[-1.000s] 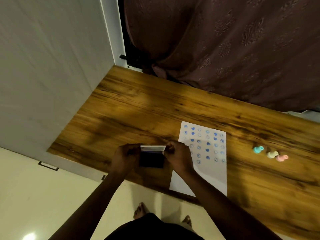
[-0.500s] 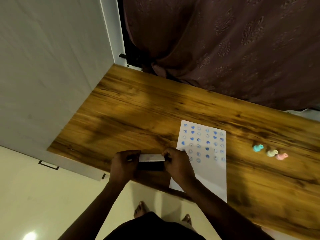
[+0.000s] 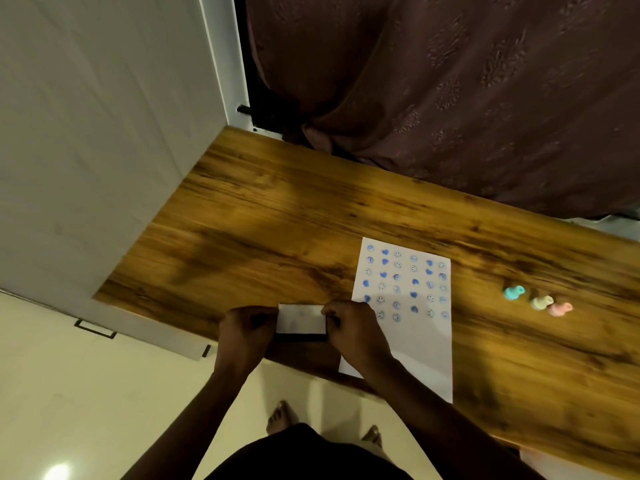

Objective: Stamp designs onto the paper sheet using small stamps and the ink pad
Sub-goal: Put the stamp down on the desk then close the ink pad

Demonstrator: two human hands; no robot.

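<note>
A white paper sheet [image 3: 412, 341] lies on the wooden table [image 3: 277, 220], its upper part filled with rows of blue heart and smiley prints. Near the table's front edge, just left of the sheet, both hands hold the ink pad [image 3: 300, 319]: its white lid is folded down over the dark base. My left hand [image 3: 246, 332] grips the pad's left end, my right hand [image 3: 353, 332] its right end, partly over the sheet's left edge. Three small stamps lie to the right of the sheet: a teal stamp [image 3: 514, 292], a cream stamp [image 3: 541, 302] and a pink stamp [image 3: 559, 309].
A white cabinet panel [image 3: 104, 133] rises along the table's left side. A dark maroon curtain [image 3: 450, 81] hangs behind the table. Below the front edge are the cream floor [image 3: 86, 410] and my bare feet [image 3: 281, 415].
The white lid has come down from standing on edge over the dark pad to nearly flat on top of it. Both hands stayed on the pad's ends and shifted slightly nearer.
</note>
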